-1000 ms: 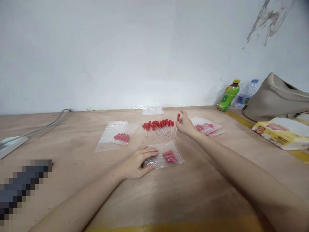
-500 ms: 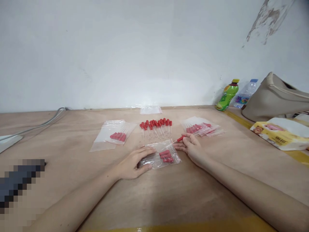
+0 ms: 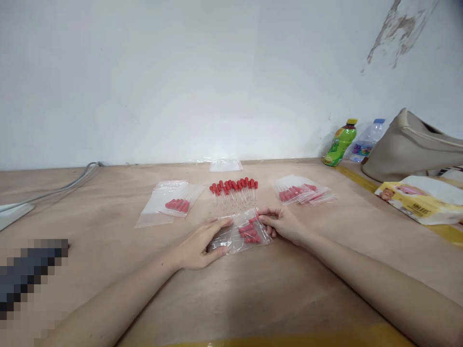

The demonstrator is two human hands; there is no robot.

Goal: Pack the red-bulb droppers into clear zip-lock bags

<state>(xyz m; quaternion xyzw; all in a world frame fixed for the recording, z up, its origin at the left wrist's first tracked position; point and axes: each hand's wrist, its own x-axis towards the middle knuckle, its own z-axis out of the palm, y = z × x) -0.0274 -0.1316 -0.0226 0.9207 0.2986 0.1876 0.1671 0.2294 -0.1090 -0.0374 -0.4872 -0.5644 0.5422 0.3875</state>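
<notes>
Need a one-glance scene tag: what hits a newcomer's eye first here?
The cluster of loose red-bulbed droppers at the middle of the wooden table, vivid against the pale wood. Just nearer the camera, two hands meet at a clear zip bag with more red bulbs in it: left hand on its left end, right hand at its right. Far right, the bright green bottle with a yellow cap.
</notes>
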